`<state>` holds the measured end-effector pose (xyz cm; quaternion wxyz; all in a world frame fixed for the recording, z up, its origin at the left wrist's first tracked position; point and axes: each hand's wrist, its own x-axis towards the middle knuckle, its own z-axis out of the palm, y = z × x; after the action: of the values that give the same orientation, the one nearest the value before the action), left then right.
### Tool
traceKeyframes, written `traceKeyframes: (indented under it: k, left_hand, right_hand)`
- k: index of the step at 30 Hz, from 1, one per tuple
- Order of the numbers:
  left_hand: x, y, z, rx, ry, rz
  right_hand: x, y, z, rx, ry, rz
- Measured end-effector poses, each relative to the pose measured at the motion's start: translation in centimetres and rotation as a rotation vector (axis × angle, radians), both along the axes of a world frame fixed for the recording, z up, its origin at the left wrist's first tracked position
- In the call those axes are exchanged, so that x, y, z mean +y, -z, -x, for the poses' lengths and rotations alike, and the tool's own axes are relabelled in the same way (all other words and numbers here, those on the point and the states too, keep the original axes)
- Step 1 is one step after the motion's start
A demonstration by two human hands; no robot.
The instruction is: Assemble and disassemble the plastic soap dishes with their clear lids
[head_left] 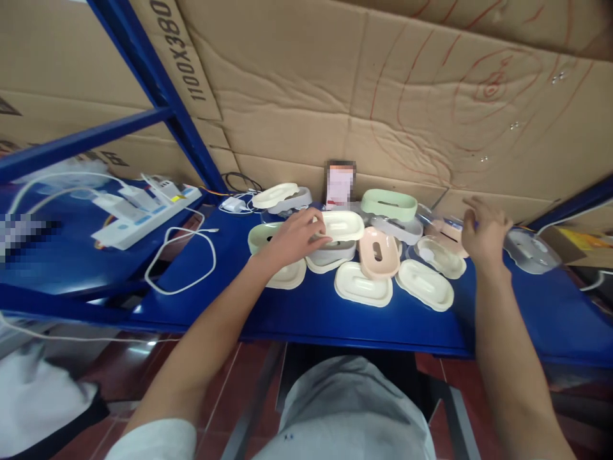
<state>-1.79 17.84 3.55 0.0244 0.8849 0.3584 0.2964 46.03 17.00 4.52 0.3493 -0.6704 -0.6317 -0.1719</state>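
Observation:
My left hand (301, 235) is closed on the near end of a cream oval tray (345, 225), thumb and fingers gripping its edge. This tray is held above a grey oval dish (332, 254). Beside them lies a peach oval dish (379, 252) with a slot, partly over a cream tray (364, 285). My right hand (484, 231) hovers at the right of the group, fingers apart, near a peach piece (450, 235) that it partly hides. No held object can be made out in it. A green oval dish (389, 204) rests at the back.
More cream trays (425, 284) lie along the front of the blue table (311, 319). A clear grey piece (531, 250) sits far right. A phone-like screen (340, 184) leans on the cardboard (297, 83). At left are a power strip (119, 230) and a white cable (158, 281).

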Motion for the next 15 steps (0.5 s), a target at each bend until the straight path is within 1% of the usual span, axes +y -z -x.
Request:
traceKeyframes:
  k: [2, 3, 5, 6, 8, 10, 13, 15]
  left_hand:
    - [0.1, 0.2, -0.2, 0.053, -0.003, 0.004]
    - [0.0, 0.3, -0.4, 0.068, -0.001, 0.006]
    - [0.0, 0.5, -0.7, 0.079, 0.007, 0.003]
    - [-0.1, 0.6, -0.9, 0.084, 0.013, 0.004]
    - [-0.2, 0.7, -1.0, 0.101, 0.021, 0.005]
    - [-0.2, 0.8, -1.1, 0.119, 0.022, 0.002]
    - [-0.2, 0.8, -1.0, 0.127, 0.023, -0.007]
    - [-0.1, 0.9, -1.0, 0.12, 0.023, -0.011]
  right_hand:
    - [-0.7, 1.8, -4.4, 0.056, 0.103, 0.022]
    - [-1.1, 2.8, -6.2, 0.081, 0.142, 0.036]
    - [-2.0, 4.2, -8.7, 0.135, 0.217, 0.057]
    - [-2.2, 4.7, -9.7, 0.165, 0.258, 0.058]
    - [-2.5, 5.0, -11.3, 0.214, 0.351, 0.024]
    - [-2.6, 4.7, -12.9, 0.274, 0.484, -0.025]
    - [-3.2, 4.4, -15.2, 0.48, 0.711, -0.043]
    - [-3.8, 4.6, -16.2, 0.595, 0.783, -0.037]
